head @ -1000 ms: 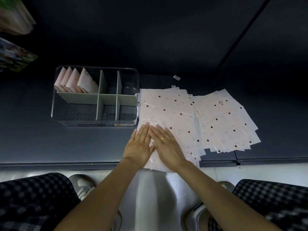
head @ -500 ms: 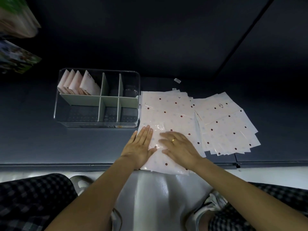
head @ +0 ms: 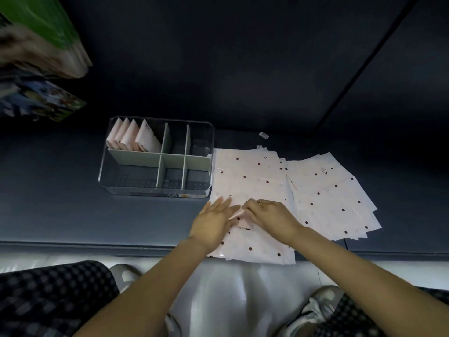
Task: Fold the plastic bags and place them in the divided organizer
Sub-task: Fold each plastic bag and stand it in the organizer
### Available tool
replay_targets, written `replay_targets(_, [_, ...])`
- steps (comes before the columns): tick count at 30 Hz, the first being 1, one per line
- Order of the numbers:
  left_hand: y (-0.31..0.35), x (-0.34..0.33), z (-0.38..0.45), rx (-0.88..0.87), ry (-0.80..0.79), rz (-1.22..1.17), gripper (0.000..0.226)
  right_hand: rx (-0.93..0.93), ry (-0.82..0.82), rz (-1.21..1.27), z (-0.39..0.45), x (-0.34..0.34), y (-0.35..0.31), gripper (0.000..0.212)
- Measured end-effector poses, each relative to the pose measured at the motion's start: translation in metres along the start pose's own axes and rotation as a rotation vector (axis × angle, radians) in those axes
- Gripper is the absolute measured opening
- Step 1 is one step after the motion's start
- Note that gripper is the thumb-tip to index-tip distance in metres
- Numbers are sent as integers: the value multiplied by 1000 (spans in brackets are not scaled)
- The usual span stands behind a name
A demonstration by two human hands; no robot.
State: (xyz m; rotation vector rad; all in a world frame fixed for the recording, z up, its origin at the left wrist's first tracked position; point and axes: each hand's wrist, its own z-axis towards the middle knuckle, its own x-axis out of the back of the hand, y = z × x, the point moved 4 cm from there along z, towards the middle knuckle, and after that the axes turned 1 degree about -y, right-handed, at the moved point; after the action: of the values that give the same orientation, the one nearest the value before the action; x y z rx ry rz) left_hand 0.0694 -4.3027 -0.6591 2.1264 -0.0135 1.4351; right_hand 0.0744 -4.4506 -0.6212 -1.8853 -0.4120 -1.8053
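Left hand lying flat, fingers straight, on top bag near worktop front edge; right hand pinching bag's fold.

Right hand now curled (pinching bag)

One clear plastic divided organizer holds four folded pale pink bags. Right of the organizer lie two stacks of flat dotted plastic bags, sheets uncountable.

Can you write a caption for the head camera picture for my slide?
Both hands, left and right, work on a dotted plastic bag beside the divided organizer.
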Motion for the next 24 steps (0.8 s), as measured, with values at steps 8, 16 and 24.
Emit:
replay_targets(8, [5, 119, 2, -127, 131, 252, 18, 17, -55, 16, 42, 80, -17, 30])
replay_targets(16, [-82, 184, -11, 8, 22, -21, 23, -149, -195, 631, 128, 113, -55, 21])
replay_targets(24, [-177, 191, 4, 246, 100, 446, 38, -429, -2, 832, 227, 87, -62, 29])
